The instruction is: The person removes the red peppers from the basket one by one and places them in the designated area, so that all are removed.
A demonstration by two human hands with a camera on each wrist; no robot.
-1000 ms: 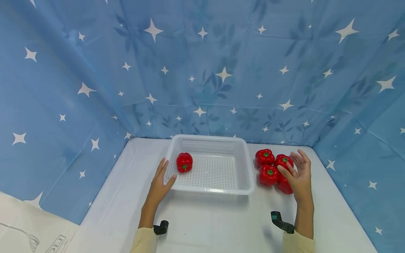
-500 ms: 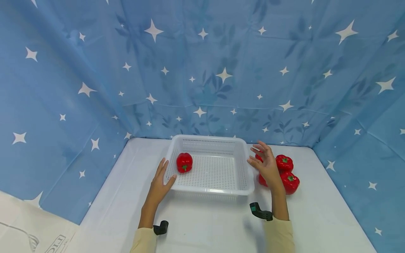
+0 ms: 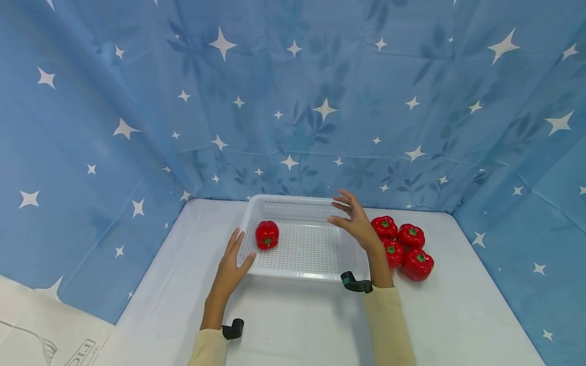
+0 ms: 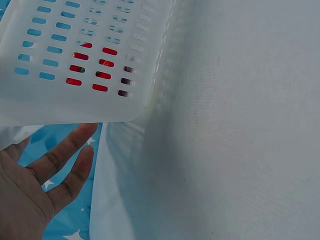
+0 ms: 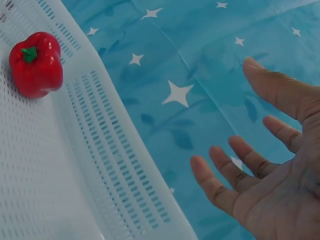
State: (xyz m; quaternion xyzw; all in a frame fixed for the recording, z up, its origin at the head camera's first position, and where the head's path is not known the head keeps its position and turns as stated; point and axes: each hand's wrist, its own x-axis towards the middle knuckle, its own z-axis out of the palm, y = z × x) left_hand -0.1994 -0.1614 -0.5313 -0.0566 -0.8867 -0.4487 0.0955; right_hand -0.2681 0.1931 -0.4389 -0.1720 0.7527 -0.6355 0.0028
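Note:
In the head view, a white perforated plastic basket point(image 3: 293, 275) stands on the table with one red bell pepper point(image 3: 267, 235) in its left part. My left hand point(image 3: 230, 268) is at the basket's left front corner, thumb and fingers spread and relaxed; whether they press on the rim I cannot tell. Over the basket's right side hovers my right hand point(image 3: 359, 227), fingers loosely bent and apart, holding nothing. The right wrist view shows that bare palm point(image 5: 285, 200) beside the basket wall point(image 5: 115, 145), the pepper point(image 5: 36, 65) farther off.
Several red bell peppers point(image 3: 411, 236) lie clustered on the white table point(image 3: 293, 325) to the right of the basket, one partly hidden by my right arm. A blue star-patterned curtain point(image 3: 293, 101) rises behind the table and along both sides.
My right hand has moved left, from above the pepper cluster to above the right side of the basket, with nothing in it. The left hand and the peppers have stayed in place.

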